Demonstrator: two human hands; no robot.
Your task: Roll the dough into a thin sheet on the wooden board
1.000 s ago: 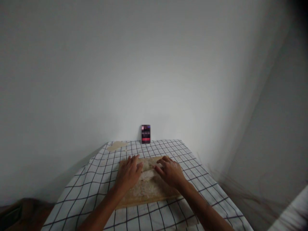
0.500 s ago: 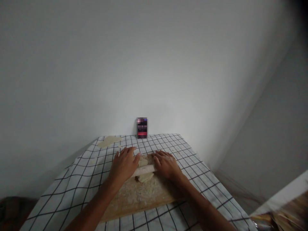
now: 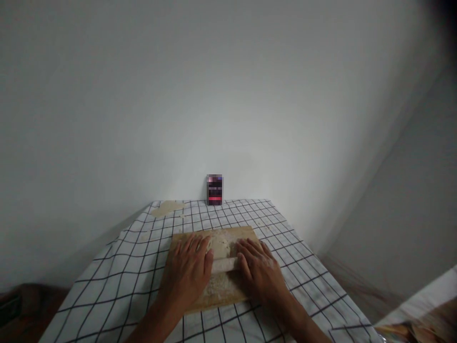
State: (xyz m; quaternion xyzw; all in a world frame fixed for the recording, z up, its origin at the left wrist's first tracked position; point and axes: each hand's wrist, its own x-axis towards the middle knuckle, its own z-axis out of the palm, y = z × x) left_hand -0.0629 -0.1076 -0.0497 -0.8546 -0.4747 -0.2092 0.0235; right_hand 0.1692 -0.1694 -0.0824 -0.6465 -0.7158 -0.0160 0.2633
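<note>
At the far side of the counter [image 3: 307, 281], which is covered by a white cloth with thin dark grid lines [image 3: 246, 212], a small dark upright rectangle with a red band [image 3: 214, 190] (its face is blurred) stands just before the plain white wall [image 3: 221, 95]. A thin, pale, flat sheet of dough [image 3: 167, 208] lies in the far left corner. Blurred brown objects [image 3: 421, 331] show at the lower right, past the cloth.

The flour-dusted, light-brown wooden board [image 3: 217, 297] lies mid-counter, its far edge well apart from the upright rectangle. Cloth extends on all 4 sides of it; the wall bounds the far end.

Across the board lies a pale, slim cylindrical rolling pin [image 3: 224, 265], with a flattened cream-coloured dough piece [image 3: 218, 244] at its far side. The left hand [image 3: 192, 264] rests palm down over 1 end, fingers stretched forward; the right hand [image 3: 260, 267] covers the other likewise, ungripped, fingers slightly bent.
</note>
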